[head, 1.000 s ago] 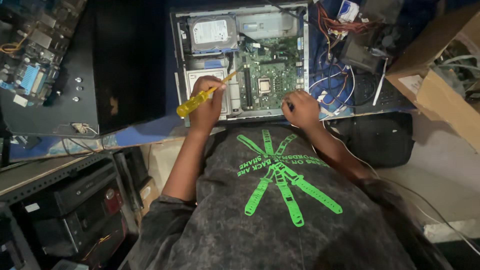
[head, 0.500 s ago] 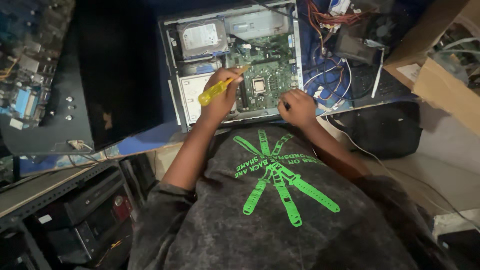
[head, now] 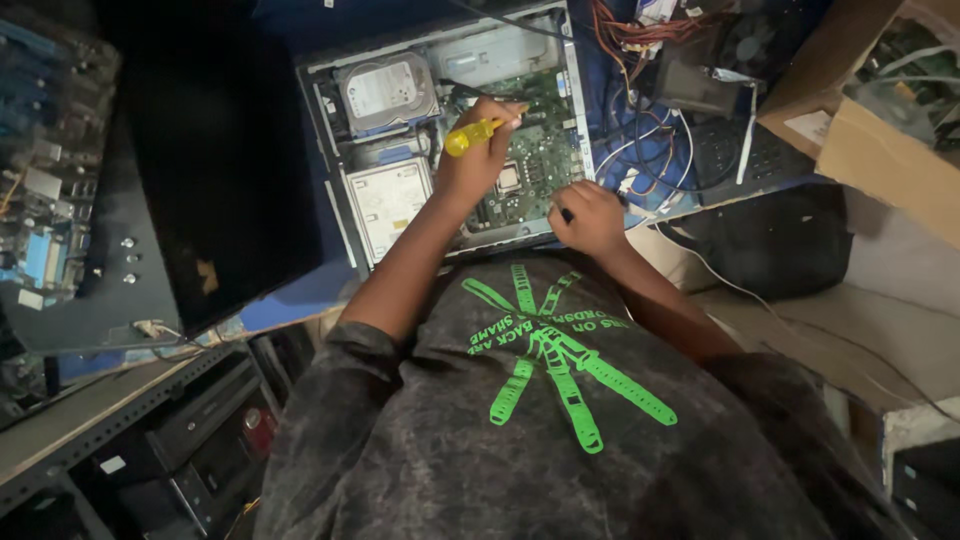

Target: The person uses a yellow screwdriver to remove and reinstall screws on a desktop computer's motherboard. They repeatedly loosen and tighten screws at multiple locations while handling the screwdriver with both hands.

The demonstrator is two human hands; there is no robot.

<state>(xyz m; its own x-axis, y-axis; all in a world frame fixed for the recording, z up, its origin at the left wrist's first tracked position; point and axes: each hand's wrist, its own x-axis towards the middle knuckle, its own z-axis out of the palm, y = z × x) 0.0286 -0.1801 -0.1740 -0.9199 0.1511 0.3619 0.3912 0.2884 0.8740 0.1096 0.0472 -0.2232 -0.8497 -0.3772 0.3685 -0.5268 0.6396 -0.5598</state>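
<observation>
Right hand rests curled at the near edge of the open computer case, contents unclear. Left hand grips a yellow-handled screwdriver over the green motherboard. Hard drive beyond, left.

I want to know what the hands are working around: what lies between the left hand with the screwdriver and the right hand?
In the head view, green motherboard with its square processor socket lies between the left hand, gripping the yellow-handled screwdriver, and the right hand.
</observation>
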